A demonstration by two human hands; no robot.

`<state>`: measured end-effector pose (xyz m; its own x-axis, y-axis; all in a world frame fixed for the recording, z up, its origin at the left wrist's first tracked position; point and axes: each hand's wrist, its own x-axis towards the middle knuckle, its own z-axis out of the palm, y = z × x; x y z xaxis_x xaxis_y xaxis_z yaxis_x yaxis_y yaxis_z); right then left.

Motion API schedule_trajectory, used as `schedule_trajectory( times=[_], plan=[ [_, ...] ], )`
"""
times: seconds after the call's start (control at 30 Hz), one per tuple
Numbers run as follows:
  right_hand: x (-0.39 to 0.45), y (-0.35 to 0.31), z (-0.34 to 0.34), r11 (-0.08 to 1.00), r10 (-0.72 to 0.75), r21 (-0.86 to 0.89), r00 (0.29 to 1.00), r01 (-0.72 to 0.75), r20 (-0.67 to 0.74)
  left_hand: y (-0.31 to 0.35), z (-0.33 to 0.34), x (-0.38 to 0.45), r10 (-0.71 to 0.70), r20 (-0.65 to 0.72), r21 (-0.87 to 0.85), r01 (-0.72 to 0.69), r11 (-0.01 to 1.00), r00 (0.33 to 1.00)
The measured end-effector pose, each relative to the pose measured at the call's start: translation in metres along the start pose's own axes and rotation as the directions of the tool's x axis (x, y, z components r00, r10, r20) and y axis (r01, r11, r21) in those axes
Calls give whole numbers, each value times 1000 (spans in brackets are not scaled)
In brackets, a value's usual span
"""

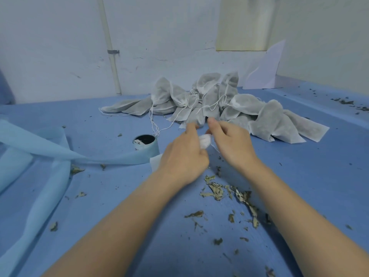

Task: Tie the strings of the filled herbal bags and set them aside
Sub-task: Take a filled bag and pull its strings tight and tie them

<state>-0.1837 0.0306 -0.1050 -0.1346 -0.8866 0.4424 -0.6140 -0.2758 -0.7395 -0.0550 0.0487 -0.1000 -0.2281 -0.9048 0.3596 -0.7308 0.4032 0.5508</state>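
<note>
Currently, bag in work: one bag (205, 141), only its white gathered neck visible, held between the two hands just in front of the pile.
Left hand (184, 154): fingers curled round the neck of the bag, gripping it from the left.
Right hand (231, 143): thumb and fingers pinched together at the neck; a thin string (216, 148) trails from it. Whether a knot is formed yet: cannot tell.
Pile (219, 104): grey filled bags heaped on the blue cloth (299, 176) by the wall, strings loose over them. Count: roughly a dozen; overlap prevents an exact figure.
Tied vs untied in pile: cannot tell; several strings hang slack.
Progress, judged: mid-task; one bag being tied, not yet set aside.
Roll (146, 143): one, left of the hands, its light blue strip unwound toward the left.
Leaf scraps (229, 193): many, scattered below the hands; not countable.
</note>
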Motion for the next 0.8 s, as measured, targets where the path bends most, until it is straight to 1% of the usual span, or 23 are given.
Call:
schedule_trajectory(
  times=[0.1,0.2,0.3,0.4,0.5,0.57,0.6,0.67,0.7,0.73,0.77,0.8],
  plan=[
    [0,-3,-2,993,51,104,999,-51,3,-5,-3,-4,2,-57,6,-2,1000,998],
    [-2,-7,1,969,97,227,995,-100,22,-4,0,-10,61,-106,69,-54,996,993],
    [-4,-9,1,953,120,277,992,-126,38,-3,0,-7,36,-110,73,-28,997,993],
    [-4,-9,-1,964,125,233,991,-132,42,-2,-3,-4,66,-113,87,-57,995,991],
    [-5,-10,0,989,78,123,997,-80,24,-4,-2,-4,98,-140,73,-88,993,985],
    [-6,-11,2,994,57,96,998,-60,28,-6,0,-4,82,-121,40,-78,996,989],
    [-6,-11,2,994,59,87,998,-62,32,-6,1,-3,60,-110,-8,-61,998,992],
    [-6,-14,0,983,131,125,990,-136,49,-8,0,-3,15,-93,-114,-26,993,996],
    [-5,-16,-2,957,201,196,977,-212,74,-9,0,-3,6,-91,-154,-20,988,996],
    [-4,-18,-4,911,275,287,954,-297,115,-10,0,-4,9,-91,-184,-26,983,996],
    [-4,-20,-5,840,338,388,926,-378,171,-10,0,-4,21,-92,-207,-40,978,995],
    [-3,-21,-6,743,386,491,891,-454,240,-10,-1,-4,34,-97,-232,-56,971,995]
  ],
)
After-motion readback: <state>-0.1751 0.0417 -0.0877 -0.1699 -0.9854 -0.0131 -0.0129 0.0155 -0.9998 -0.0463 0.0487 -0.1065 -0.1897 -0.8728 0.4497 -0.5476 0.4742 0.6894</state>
